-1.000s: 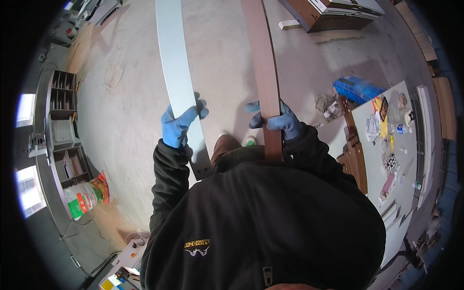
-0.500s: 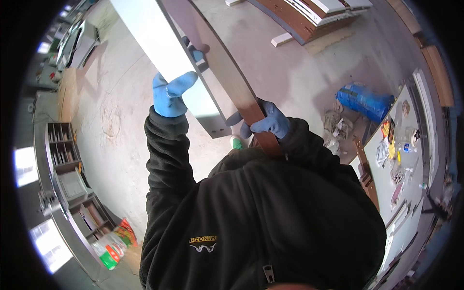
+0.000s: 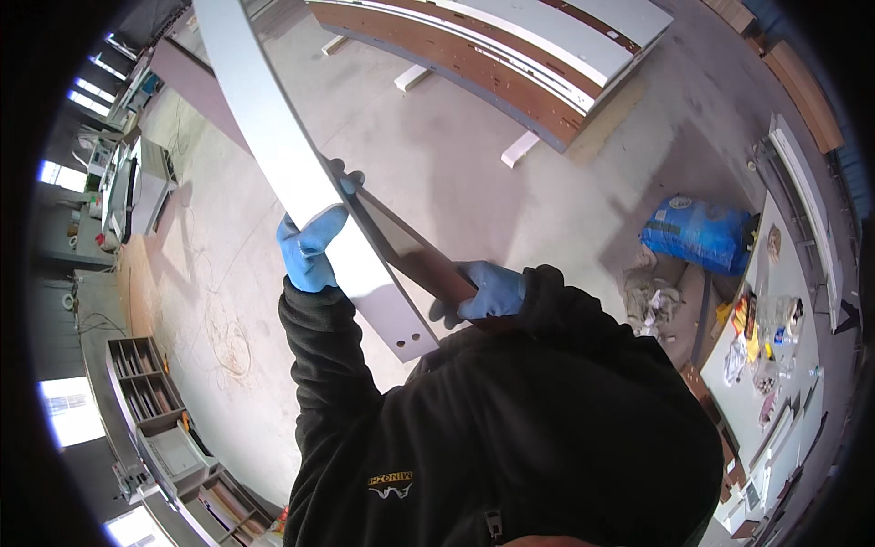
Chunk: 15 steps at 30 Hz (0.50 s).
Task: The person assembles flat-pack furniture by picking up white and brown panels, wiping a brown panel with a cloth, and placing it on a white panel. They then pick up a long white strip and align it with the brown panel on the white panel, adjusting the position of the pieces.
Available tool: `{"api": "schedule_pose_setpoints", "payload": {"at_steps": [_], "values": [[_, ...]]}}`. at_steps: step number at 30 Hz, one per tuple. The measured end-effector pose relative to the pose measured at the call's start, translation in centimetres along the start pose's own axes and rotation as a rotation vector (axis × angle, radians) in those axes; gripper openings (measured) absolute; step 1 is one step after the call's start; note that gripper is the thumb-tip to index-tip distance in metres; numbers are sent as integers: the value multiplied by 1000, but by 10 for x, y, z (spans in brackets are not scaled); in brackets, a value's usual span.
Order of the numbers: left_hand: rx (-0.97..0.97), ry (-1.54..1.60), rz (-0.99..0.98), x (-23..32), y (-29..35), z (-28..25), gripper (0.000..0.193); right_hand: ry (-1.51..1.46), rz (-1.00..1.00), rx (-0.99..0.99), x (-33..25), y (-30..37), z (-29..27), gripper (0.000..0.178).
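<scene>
Both my hands wear blue gloves. My left hand [image 3: 312,251] is closed round the edges of a long narrow white board [image 3: 264,128], thumb on its upper face, fingertips showing past the far edge. Two round holes mark the board's near end, close to my jacket. In my right hand [image 3: 492,290] is the near end of a long brown board [image 3: 433,273], gripped by its edges. This one passes beneath the white board at an angle and comes out at the upper left. Whether the two boards touch where they cross, I cannot tell.
Stacked white and brown panels [image 3: 510,68] lie on white blocks [image 3: 520,149] ahead. To the right are a blue plastic-wrapped bundle [image 3: 697,235] and a worktable [image 3: 775,273] with small bags and a bottle. Shelving units [image 3: 146,378] stand at left; cords lie on the floor.
The brown board has swung left at its far end, from beside the white board to crossing beneath it. My view has shifted, bringing more of the panel stack in. Both hands keep their grip.
</scene>
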<state>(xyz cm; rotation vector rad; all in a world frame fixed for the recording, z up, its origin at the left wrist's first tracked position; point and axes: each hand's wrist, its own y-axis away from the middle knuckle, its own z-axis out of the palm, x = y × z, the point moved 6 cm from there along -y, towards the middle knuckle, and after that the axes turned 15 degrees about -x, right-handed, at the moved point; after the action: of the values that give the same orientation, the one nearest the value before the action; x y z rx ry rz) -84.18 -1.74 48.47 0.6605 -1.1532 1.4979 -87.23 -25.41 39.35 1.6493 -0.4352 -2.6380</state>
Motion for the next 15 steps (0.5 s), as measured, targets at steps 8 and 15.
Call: {"api": "schedule_pose_setpoints", "payload": {"at_steps": [8, 15], "values": [[167, -137, 116, 9, -161, -54, 64, 259, 222, 159, 45, 9, -214, 38], [121, -193, 241, 28, -287, -151, 71, 210, 638, 494, 73, 54, -420, 46]]}}
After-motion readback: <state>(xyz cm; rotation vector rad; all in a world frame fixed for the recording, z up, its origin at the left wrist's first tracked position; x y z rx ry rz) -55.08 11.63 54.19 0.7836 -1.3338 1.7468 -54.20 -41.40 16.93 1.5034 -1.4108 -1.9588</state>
